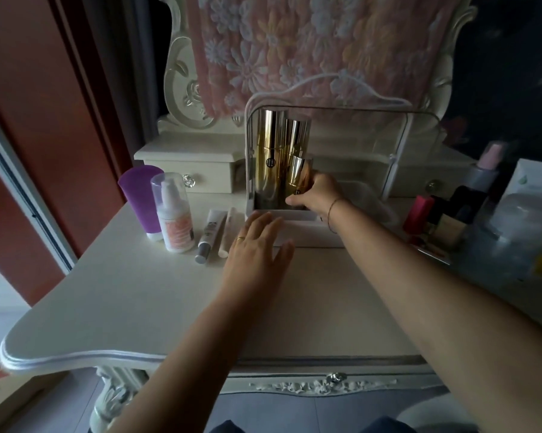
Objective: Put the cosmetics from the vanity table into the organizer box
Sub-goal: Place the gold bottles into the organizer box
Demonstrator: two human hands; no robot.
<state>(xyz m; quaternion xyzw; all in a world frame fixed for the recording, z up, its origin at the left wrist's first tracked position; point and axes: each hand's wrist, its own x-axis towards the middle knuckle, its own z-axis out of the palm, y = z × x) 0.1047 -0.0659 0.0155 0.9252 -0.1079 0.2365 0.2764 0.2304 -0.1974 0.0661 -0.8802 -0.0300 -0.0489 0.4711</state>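
A clear-walled organizer box (298, 228) with a white base stands at the back middle of the vanity table. Inside its left part stand two tall gold bottles (268, 157) and a shorter gold bottle (299, 179). My right hand (318, 195) reaches into the box and grips the short gold bottle. My left hand (255, 245) lies flat with spread fingers against the box's front left corner. To the left on the table are a purple tube (140, 198), a white pump bottle (173, 214) with a clear cap, and two slim tubes (212, 232) lying down.
A pink floral cloth (310, 42) covers the mirror behind the box. Small drawers (188, 170) sit at the back left. At the right, a clear tray holds a red lipstick (418, 212), dark cases and other bottles (485, 170).
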